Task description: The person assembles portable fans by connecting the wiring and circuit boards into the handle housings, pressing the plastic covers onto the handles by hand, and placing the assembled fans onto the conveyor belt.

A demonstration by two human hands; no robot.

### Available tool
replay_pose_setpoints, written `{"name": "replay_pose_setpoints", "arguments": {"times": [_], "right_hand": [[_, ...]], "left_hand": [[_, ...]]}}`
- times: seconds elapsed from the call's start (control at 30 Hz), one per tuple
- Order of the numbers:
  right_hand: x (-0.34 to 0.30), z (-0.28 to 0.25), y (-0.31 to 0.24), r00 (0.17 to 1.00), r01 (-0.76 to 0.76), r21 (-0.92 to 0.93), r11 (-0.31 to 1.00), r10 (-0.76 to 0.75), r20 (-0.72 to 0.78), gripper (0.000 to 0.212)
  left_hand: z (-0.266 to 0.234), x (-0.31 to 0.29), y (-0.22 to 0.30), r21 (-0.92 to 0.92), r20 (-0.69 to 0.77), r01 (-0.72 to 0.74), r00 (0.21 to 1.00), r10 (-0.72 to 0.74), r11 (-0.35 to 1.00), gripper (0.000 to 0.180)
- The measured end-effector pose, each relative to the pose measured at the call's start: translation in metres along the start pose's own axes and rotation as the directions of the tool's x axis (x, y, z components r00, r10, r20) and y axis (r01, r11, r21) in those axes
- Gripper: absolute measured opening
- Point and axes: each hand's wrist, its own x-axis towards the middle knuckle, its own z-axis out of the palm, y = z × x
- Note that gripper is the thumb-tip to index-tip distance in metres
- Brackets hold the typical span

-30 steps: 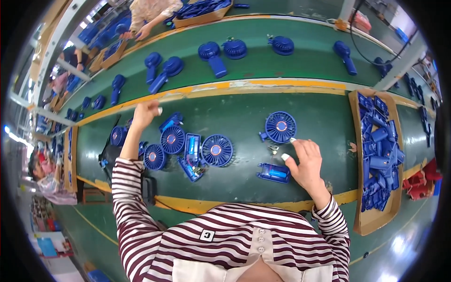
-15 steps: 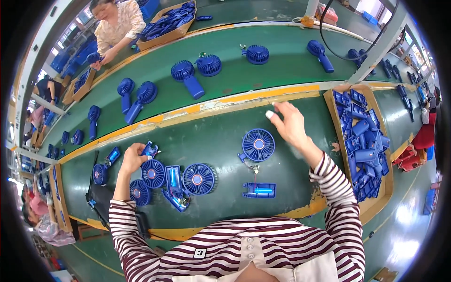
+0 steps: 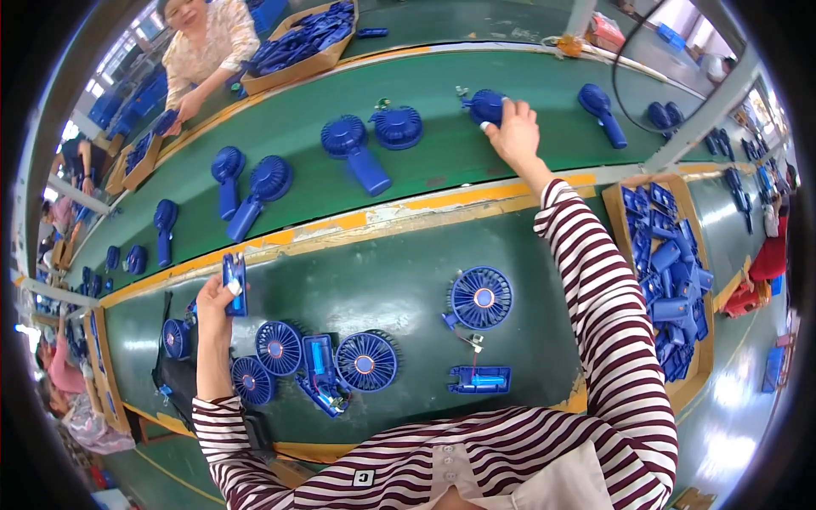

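Note:
My left hand (image 3: 216,308) is closed on a blue fan handle housing (image 3: 235,287), raised above the left side of the near bench. On the green belt beyond, my right hand (image 3: 517,136) has its thumb and fingers at the edge of a round blue fan head (image 3: 486,107), with a small circuit board at that head's left. Below, on the bench, a fan head (image 3: 482,297) lies joined by wires to an open handle half (image 3: 480,380) with a light-blue battery in it. More fan heads (image 3: 366,362) and open handles (image 3: 320,360) cluster left of centre.
Several blue fans (image 3: 365,170) lie along the green belt (image 3: 297,127). At right stands a cardboard box (image 3: 707,361) of blue handle shells. A frame post (image 3: 714,115) rises at the belt's right. Across the belt, a person (image 3: 208,51) works beside another parts box (image 3: 344,47).
My right hand has moved up and away from the bench to the fan head on the belt. My left hand has lifted the handle housing and shifted slightly left.

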Motion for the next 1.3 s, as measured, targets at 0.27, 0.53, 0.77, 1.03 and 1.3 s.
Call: {"name": "replay_pose_setpoints", "arguments": {"times": [0.27, 0.53, 0.77, 1.03, 1.3], "right_hand": [[0.033, 0.036, -0.005, 0.985, -0.068, 0.005, 0.998, 0.066, 0.157, 0.081], [0.034, 0.028, 0.038, 0.969, -0.162, -0.081, 0.984, 0.174, 0.176, 0.086], [0.031, 0.04, 0.029, 0.991, -0.053, -0.04, 0.998, 0.057, 0.117, 0.08], [0.019, 0.021, 0.043, 0.967, -0.25, 0.113, 0.962, 0.244, 0.069, 0.084], [0.0, 0.002, 0.033, 0.949, -0.31, 0.187, 0.932, 0.292, 0.12, 0.085]], "left_hand": [[0.017, -0.014, 0.043, -0.028, -0.113, -0.092, 0.99, 0.089, 0.995, 0.037], [0.065, 0.001, 0.068, 0.062, -0.181, -0.185, 0.964, 0.194, 0.981, 0.038], [0.064, -0.004, 0.06, 0.188, -0.185, -0.172, 0.961, 0.207, 0.967, 0.041], [0.1, -0.001, 0.052, 0.111, -0.092, -0.149, 0.983, 0.159, 0.983, 0.031], [0.1, -0.006, 0.045, 0.103, -0.059, -0.134, 0.988, 0.14, 0.986, 0.029]]}}
